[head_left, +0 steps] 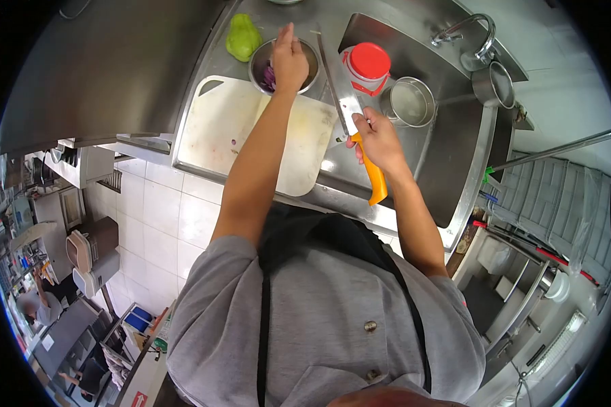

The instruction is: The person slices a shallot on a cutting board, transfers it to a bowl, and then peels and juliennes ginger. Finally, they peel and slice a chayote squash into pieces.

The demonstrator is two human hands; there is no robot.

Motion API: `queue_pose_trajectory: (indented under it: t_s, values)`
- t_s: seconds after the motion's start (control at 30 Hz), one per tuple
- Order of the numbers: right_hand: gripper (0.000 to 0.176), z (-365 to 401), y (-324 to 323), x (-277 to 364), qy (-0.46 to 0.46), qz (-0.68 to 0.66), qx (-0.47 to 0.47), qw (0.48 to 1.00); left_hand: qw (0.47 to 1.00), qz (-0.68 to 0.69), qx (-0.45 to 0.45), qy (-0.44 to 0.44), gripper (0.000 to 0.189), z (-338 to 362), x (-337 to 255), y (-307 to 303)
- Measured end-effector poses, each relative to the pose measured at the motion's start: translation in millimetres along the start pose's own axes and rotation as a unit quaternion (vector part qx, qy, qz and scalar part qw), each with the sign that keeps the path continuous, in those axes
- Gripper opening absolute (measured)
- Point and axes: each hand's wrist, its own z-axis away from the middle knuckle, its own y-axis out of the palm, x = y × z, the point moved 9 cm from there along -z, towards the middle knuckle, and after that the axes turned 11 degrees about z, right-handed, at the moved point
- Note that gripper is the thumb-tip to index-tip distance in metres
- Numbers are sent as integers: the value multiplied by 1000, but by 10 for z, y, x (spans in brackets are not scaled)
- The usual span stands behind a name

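My left hand [290, 62] is above a metal bowl [312, 80], fingers stretched out and holding nothing that I can see. Purple onion pieces [269, 77] lie in the bowl beside the wrist. In my right hand [381, 141] is a long knife [339, 85], gripped where its yellow handle meets the blade. The blade points away from me, over the edge between counter and sink. Below the bowl lies a white cutting board [214, 129] with a few small purple bits on it. A green chayote [243, 38] rests left of the bowl.
A steel sink [448, 146] on the right holds a red-lidded container [371, 61] and a metal pot [412, 102]. Behind it stand a faucet [485, 44] and another metal pot [493, 85]. Other people [44, 305] are in the background at the lower left.
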Motion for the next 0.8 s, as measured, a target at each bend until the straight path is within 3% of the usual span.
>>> queue_pose_trajectory:
  t_s: [0.03, 0.1, 0.13, 0.2, 0.33, 0.4, 0.53, 0.63, 0.7, 0.8]
  values:
    - [20, -7, 10, -33, 1, -13, 3, 1000, 1000, -1, 1, -2, 40, -18, -170, -42]
    - [21, -8, 12, -77, 8, -22, 3, 1000, 960, 202, 10, -193, 41, 19, -151, -80]
    - [21, -1, 7, -105, 14, -31, 0, 999, 960, 201, 9, -193, 41, 4, -37, -86]
    - [21, -6, -11, -118, 9, -34, 1, 999, 969, 221, 5, -109, 47, -144, 33, -114]
    - [21, 28, -33, -146, 1, -32, -5, 999, 975, 201, -4, -97, 46, -157, 17, -156]
    - [21, 46, -37, -193, 1, -30, -2, 1000, 957, 233, -6, -171, 48, -111, 98, -157]
    - [21, 62, -19, -267, 1, -33, 17, 999, 970, 218, 12, -104, 47, -123, 180, -132]
    - [20, 77, 5, -254, -4, -24, 27, 999, 984, 163, -1, -74, 40, -111, 39, -170]
    - [20, 61, 29, -246, -12, -20, 36, 999, 997, 8, 11, -77, 42, -57, -76, -175]
    - [19, 76, 90, -199, -17, -18, 54, 998, 998, -60, -16, -30, 51, -7, -150, -200]
